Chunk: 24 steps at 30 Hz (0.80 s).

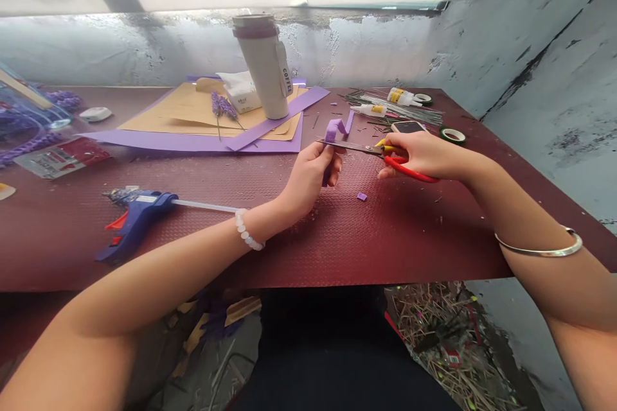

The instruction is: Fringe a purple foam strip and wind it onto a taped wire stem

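Observation:
My left hand [318, 167] pinches a curled purple paper strip [336, 130], whose free end loops up and to the right. My right hand [414, 153] grips scissors [409, 170] with red and yellow handles. Their blades point left and lie across the strip, close to my left fingertips. Whether the blades are parted is hard to make out. On the table below sits a small purple scrap [362, 196]. Behind my hands, a long flat purple strip [279, 119] rests on brown and purple paper sheets [159, 119].
A white coffee cup [265, 70] stands at the back beside a tissue pack [241, 91]. To the left lies a blue glue gun [137, 215]. At right are thin wires [419, 114], glue bottles [402, 97], a phone [407, 127] and green tape [452, 135]. The table's front edge [308, 284] is near.

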Motion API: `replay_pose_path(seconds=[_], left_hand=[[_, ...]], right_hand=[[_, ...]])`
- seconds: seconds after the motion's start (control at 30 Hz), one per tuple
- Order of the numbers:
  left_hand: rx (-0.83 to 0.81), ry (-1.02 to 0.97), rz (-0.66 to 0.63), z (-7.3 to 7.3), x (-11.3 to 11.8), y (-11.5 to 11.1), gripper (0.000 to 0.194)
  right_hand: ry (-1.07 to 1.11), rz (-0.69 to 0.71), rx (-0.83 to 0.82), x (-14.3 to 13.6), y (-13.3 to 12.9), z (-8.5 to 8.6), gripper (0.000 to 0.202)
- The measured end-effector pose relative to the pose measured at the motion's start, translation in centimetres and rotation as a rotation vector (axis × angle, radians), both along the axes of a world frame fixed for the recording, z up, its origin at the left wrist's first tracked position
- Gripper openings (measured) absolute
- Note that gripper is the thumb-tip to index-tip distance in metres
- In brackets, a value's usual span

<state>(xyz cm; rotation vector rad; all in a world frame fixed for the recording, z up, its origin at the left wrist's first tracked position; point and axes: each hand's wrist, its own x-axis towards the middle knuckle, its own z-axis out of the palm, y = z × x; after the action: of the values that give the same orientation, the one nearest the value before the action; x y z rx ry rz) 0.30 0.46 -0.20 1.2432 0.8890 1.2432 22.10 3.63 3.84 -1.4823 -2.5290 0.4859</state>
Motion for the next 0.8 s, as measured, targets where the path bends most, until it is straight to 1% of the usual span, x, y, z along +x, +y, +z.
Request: replay_pose_path(seconds=[0.1, 0.2, 0.3, 0.47, 0.6, 0.8], left_hand=[[-0.012, 0.006, -0.010, 0.01, 0.07, 0.07, 0.035], [-0.016, 0.007, -0.015, 0.04, 0.12, 0.09, 0.034], [-0.013, 0.021, -0.026, 0.04, 0.13, 0.03, 0.032], [0.006, 0.046, -0.046, -0.10, 0.05, -0.08, 0.030], [0.008, 0.037, -0.057, -0.26, 0.00, -0.06, 0.031], [0.026, -0.040, -0.128, -0.24, -0.18, -0.17, 0.025]], right_hand=[[0.014, 0.011, 0.095, -0.11, 0.07, -0.18, 0.060], [0.004, 0.030, 0.132, -0.04, 0.14, -0.20, 0.047], [-0.003, 0.054, 0.093, 0.09, 0.12, -0.16, 0.035], [-0.001, 0.085, 0.045, 0.21, 0.11, -0.12, 0.032], [-0.012, 0.062, 0.030, 0.14, 0.03, 0.18, 0.031], [0.043, 0.064, -0.107, 0.25, -0.14, 0.64, 0.023]])
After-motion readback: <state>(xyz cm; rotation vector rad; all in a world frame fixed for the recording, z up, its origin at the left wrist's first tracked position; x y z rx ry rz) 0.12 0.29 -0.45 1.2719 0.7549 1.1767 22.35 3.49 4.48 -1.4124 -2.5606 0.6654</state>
